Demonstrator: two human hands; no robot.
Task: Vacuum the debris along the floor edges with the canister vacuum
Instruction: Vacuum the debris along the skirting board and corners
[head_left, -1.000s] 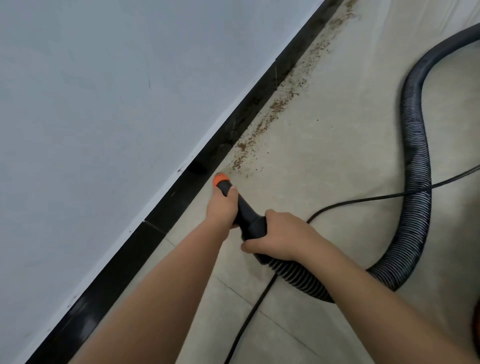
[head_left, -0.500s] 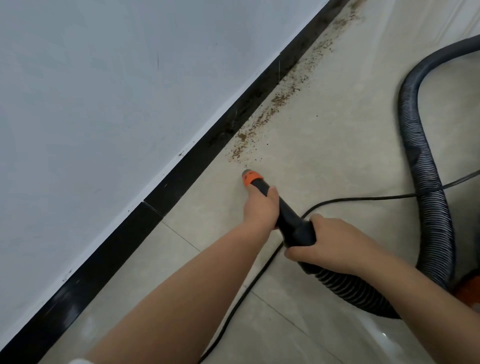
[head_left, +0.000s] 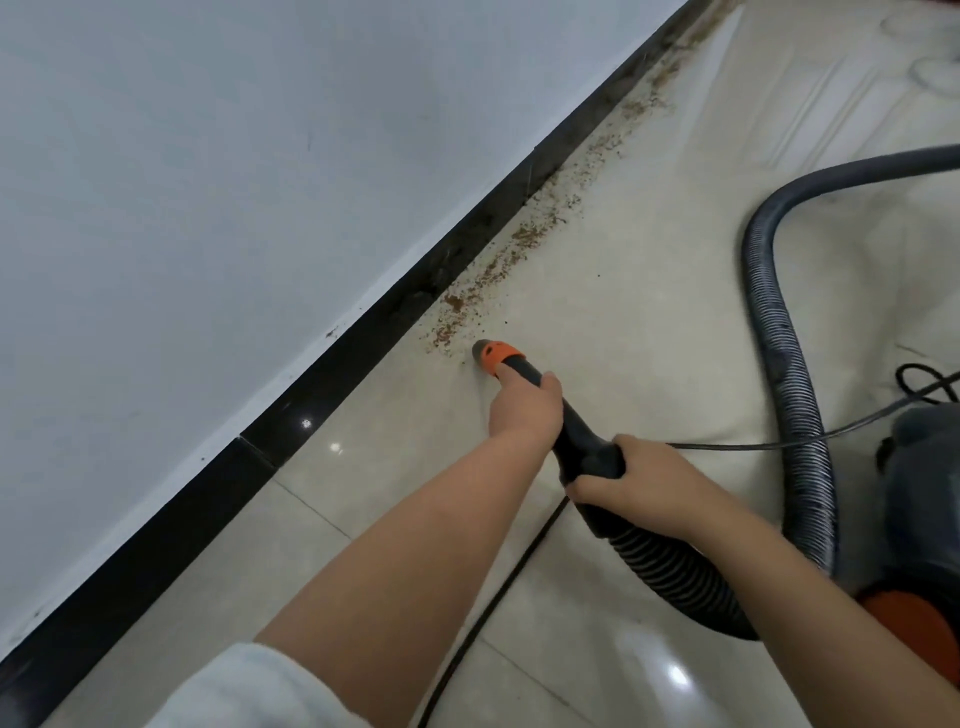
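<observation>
A black vacuum nozzle with an orange tip (head_left: 494, 354) touches the pale tiled floor just short of a trail of brown debris (head_left: 498, 270) that runs along the black skirting board (head_left: 363, 338). My left hand (head_left: 524, 408) grips the nozzle just behind the orange tip. My right hand (head_left: 628, 480) grips the black handle where the ribbed grey hose (head_left: 779, 332) begins. The hose loops round to the right. The canister vacuum (head_left: 924, 519), grey with an orange base, stands at the right edge, partly cut off.
A white wall (head_left: 182, 182) fills the left side above the skirting. A black power cord (head_left: 498, 597) crosses the floor under my arms and runs right toward the canister. More debris continues up the wall edge to the top of the view.
The nozzle has pulled away from the skirting board toward the right and now sits at the near end of the debris trail. The canister has come into view at the right.
</observation>
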